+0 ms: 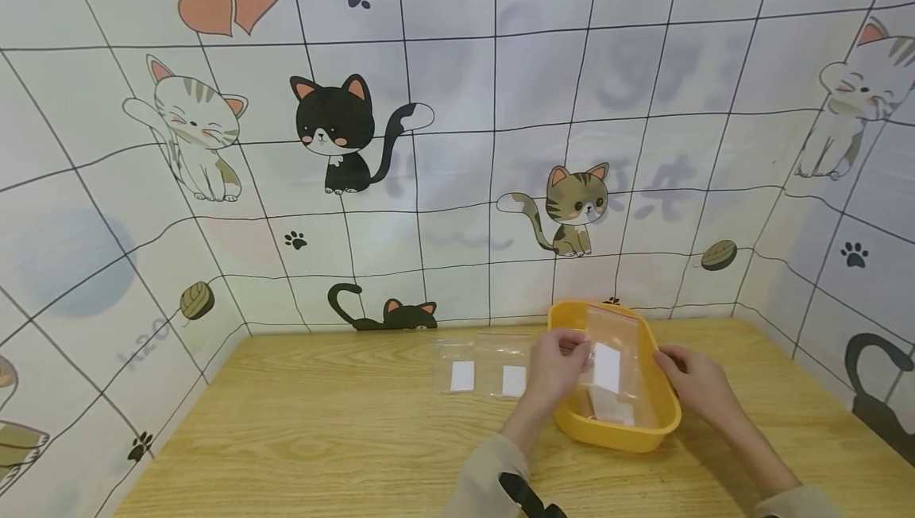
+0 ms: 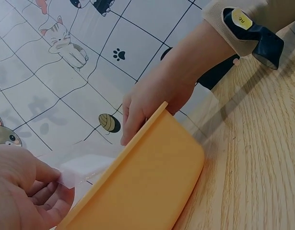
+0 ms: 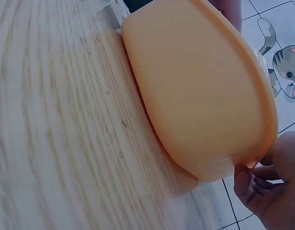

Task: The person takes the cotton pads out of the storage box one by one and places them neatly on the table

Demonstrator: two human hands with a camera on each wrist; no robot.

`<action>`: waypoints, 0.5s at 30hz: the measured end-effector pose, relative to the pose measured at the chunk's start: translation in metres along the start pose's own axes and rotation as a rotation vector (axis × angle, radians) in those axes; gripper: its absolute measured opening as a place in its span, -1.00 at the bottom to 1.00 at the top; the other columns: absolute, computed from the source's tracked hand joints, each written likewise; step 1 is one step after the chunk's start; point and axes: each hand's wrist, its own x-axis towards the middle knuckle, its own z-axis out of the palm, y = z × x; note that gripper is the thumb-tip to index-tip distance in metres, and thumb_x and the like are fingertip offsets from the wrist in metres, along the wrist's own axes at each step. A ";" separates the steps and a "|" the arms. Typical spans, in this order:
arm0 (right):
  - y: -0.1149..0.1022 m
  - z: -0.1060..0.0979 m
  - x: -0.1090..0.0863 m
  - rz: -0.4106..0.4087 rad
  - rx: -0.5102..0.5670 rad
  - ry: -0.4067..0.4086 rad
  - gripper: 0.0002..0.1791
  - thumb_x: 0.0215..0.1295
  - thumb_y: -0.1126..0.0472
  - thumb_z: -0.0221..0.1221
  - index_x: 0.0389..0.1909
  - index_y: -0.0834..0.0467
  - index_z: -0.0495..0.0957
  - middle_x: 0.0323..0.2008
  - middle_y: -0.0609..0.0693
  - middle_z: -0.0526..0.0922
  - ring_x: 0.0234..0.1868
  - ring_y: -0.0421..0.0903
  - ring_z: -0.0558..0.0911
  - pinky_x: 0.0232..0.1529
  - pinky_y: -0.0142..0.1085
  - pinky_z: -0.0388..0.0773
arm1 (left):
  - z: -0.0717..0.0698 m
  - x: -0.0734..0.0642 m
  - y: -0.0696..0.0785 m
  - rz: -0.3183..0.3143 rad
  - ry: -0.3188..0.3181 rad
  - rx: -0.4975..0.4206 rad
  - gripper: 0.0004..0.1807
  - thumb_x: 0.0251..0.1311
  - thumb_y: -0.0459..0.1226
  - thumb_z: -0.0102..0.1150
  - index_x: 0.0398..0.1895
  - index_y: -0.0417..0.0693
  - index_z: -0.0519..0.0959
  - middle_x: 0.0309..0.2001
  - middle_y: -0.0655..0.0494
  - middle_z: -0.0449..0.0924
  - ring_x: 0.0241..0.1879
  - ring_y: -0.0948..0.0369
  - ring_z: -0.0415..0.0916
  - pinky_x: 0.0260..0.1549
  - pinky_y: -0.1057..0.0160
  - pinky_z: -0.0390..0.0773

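My left hand [image 1: 556, 371] pinches the edge of a clear zip bag [image 1: 627, 351] with a white card [image 1: 607, 367] inside, held over a yellow plastic basin [image 1: 565, 420]. In the left wrist view, thumb and fingers of the left hand [image 2: 29, 189] meet on the bag [image 2: 87, 165] beside the basin's rim. With its fingers on the rim, my right hand [image 1: 696, 383] grips the basin's right side; the right wrist view shows the right hand [image 3: 267, 184] pinching that rim. Another whitish packet [image 1: 612, 409] lies inside the basin, partly hidden.
Two clear bags with white cards, a left one [image 1: 461, 376] and a right one [image 1: 511, 380], lie side by side on the wooden table [image 1: 322, 423], left of the basin. The back wall [image 1: 457, 168] carries a printed cat covering and stands close behind.
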 end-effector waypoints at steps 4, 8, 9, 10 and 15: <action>0.000 0.000 0.000 0.002 -0.002 0.001 -0.43 0.62 0.08 -0.07 0.18 0.58 0.41 0.07 0.51 0.55 0.04 0.37 0.59 -0.02 0.16 0.59 | -0.005 -0.001 0.002 0.009 -0.015 -0.002 -0.99 0.28 -0.45 0.27 -0.30 -0.25 0.64 -0.43 0.15 0.57 -0.47 0.29 0.61 -0.38 0.33 0.68; 0.001 0.000 0.000 -0.001 -0.007 0.005 -0.44 0.62 0.08 -0.06 0.17 0.57 0.43 0.06 0.50 0.56 0.03 0.36 0.59 -0.02 0.17 0.59 | -0.010 0.000 0.004 0.007 -0.023 -0.014 -0.97 0.30 -0.44 0.25 -0.24 -0.23 0.64 -0.39 0.15 0.58 -0.44 0.29 0.60 -0.35 0.34 0.67; 0.001 0.000 0.000 -0.003 -0.008 0.007 -0.45 0.61 0.08 -0.06 0.17 0.57 0.43 0.05 0.50 0.56 0.03 0.36 0.59 -0.02 0.17 0.58 | -0.011 0.000 0.004 0.008 -0.022 -0.015 -0.97 0.30 -0.43 0.25 -0.24 -0.23 0.64 -0.38 0.15 0.58 -0.43 0.30 0.60 -0.36 0.35 0.67; 0.001 0.000 0.001 -0.006 -0.009 0.010 -0.46 0.61 0.09 -0.05 0.16 0.57 0.44 0.05 0.50 0.57 0.02 0.36 0.60 -0.02 0.17 0.58 | -0.012 0.000 0.005 0.012 -0.022 -0.013 -0.97 0.30 -0.43 0.26 -0.24 -0.23 0.65 -0.38 0.15 0.58 -0.43 0.30 0.59 -0.37 0.36 0.66; 0.001 0.001 0.000 -0.023 -0.004 0.015 -0.48 0.60 0.11 -0.04 0.14 0.57 0.45 0.03 0.49 0.58 0.00 0.34 0.61 -0.05 0.14 0.59 | -0.017 -0.001 0.007 0.029 -0.026 -0.019 -0.95 0.29 -0.43 0.27 -0.25 -0.28 0.65 -0.38 0.13 0.59 -0.44 0.30 0.60 -0.38 0.37 0.66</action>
